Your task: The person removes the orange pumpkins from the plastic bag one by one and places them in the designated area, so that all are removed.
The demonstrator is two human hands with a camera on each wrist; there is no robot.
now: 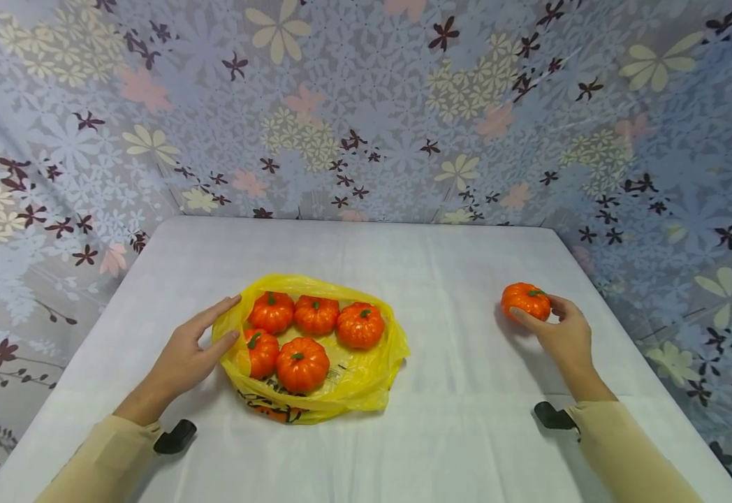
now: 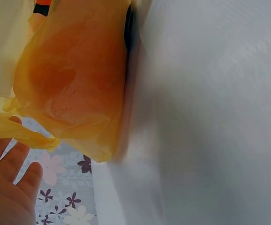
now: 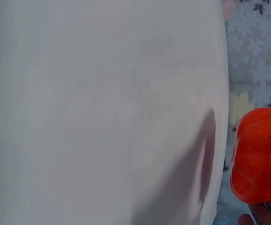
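In the head view a yellow plastic bag (image 1: 366,391) lies with its mouth spread wide on the left half of the table. Inside it sit several small orange pumpkins (image 1: 303,365) with green stems. My left hand (image 1: 185,356) touches the bag's left rim, thumb and fingers spread apart and fairly straight; the left wrist view shows fingertips by a fold of the yellow bag (image 2: 70,93). Over the right side of the table, my right hand (image 1: 564,332) holds another pumpkin (image 1: 523,300) between thumb and fingers. The right wrist view shows this pumpkin (image 3: 259,159) raised above the cloth.
A white cloth (image 1: 454,433) covers the table. Floral fabric (image 1: 366,105) hangs behind it and along both sides. Black straps (image 1: 176,436) stick out at the sleeve cuffs.
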